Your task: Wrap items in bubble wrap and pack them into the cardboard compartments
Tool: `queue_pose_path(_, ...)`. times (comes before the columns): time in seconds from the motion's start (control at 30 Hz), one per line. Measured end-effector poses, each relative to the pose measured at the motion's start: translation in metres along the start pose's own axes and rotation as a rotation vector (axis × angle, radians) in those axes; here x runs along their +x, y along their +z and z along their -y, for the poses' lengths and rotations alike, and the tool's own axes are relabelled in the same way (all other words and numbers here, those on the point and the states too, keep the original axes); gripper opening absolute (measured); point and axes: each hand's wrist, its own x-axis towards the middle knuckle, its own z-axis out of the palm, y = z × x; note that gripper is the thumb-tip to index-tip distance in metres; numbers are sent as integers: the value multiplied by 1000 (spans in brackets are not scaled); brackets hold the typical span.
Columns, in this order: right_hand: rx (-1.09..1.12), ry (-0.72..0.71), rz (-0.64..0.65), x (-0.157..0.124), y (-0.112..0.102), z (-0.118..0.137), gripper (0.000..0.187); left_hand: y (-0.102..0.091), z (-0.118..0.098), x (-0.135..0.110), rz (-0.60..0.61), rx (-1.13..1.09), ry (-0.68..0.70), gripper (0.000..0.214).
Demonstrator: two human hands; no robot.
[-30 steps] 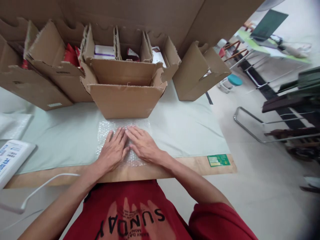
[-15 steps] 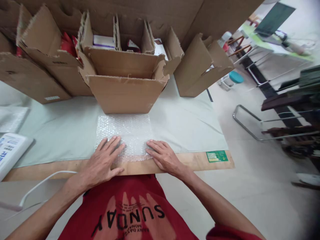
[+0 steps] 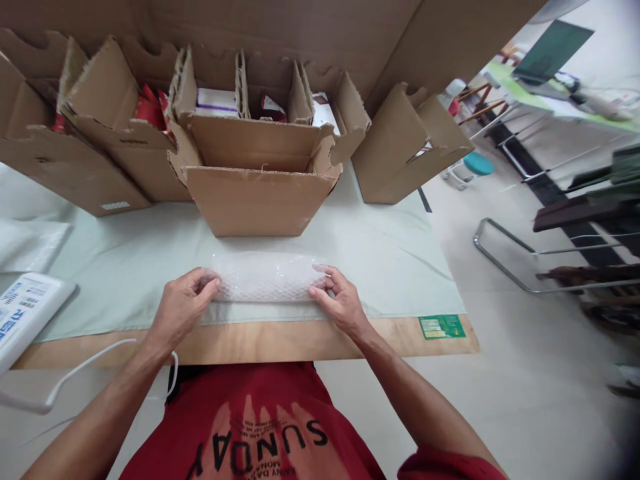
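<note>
A sheet of clear bubble wrap (image 3: 266, 280) lies folded over into a long band on the pale green cloth (image 3: 130, 267), just in front of an open cardboard box (image 3: 257, 200). My left hand (image 3: 181, 310) pinches the band's left end with thumb and fingers closed. Its right end is gripped the same way by my right hand (image 3: 339, 303). Both hands rest near the table's wooden front edge (image 3: 250, 341).
Several open cardboard boxes (image 3: 100, 153) with red and white packs stand along the back. Another box (image 3: 405, 150) sits at the right. A white device with a cable (image 3: 25, 317) lies at the left. A green label (image 3: 441, 327) marks the table's right corner; metal frames stand on the floor beyond.
My hands went from pressing flat on the spread bubble wrap to its two ends. The near half of the sheet has been folded away from me into a narrow band.
</note>
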Motion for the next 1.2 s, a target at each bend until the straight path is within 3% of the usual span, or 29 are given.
queue_pose_path(0.17, -468, -52, -95, 4, 2, -15, 48, 10, -4, 6, -43, 402, 21, 31)
queue_pose_path(0.3, -688, -117, -61, 17, -11, -8, 59, 9, -6, 3, -120, 637, 36, 57)
queue_pose_path(0.37, -751, -115, -16, 32, -13, 0, 61, 7, -7, 3, -76, 692, -7, 62)
queue_pose_path(0.43, -830, -80, 67, 48, -11, 9, 55, 6, -7, 4, 1, 684, -42, 59)
queue_pose_path(0.53, -881, -13, 252, 62, -4, 20, 25, 5, -8, 5, 91, 639, -44, 53)
queue_pose_path(0.6, -821, -11, 300, 59, -2, 24, 8, 4, -9, 5, 91, 647, 0, 53)
queue_pose_path(0.67, -695, -12, 262, 44, -4, 27, 4, 4, -13, 6, 56, 686, 91, 52)
queue_pose_path(0.73, -520, 21, 216, 19, -6, 30, 16, 4, -18, 11, 10, 743, 222, 49)
queue_pose_path(0.83, -285, 92, 226, -25, -1, 31, 57, 13, -30, 28, -19, 798, 431, 43)
queue_pose_path(0.9, -191, 125, 235, -51, 9, 29, 75, 23, -38, 43, -6, 792, 537, 40)
queue_pose_path(1.0, -67, 186, 226, -79, 25, 21, 64, 35, -46, 55, -9, 770, 594, 39)
queue_pose_path(1.07, 69, 252, 217, -87, 32, 16, 45, 36, -44, 44, -51, 704, 613, 40)
queue_pose_path(1.13, 231, 333, 208, -89, 36, 14, 35, 30, -38, 16, -47, 541, 688, 43)
queue_pose_path(1.2, 378, 403, 212, -87, 38, 14, 35, 23, -29, -23, 56, 337, 796, 50)
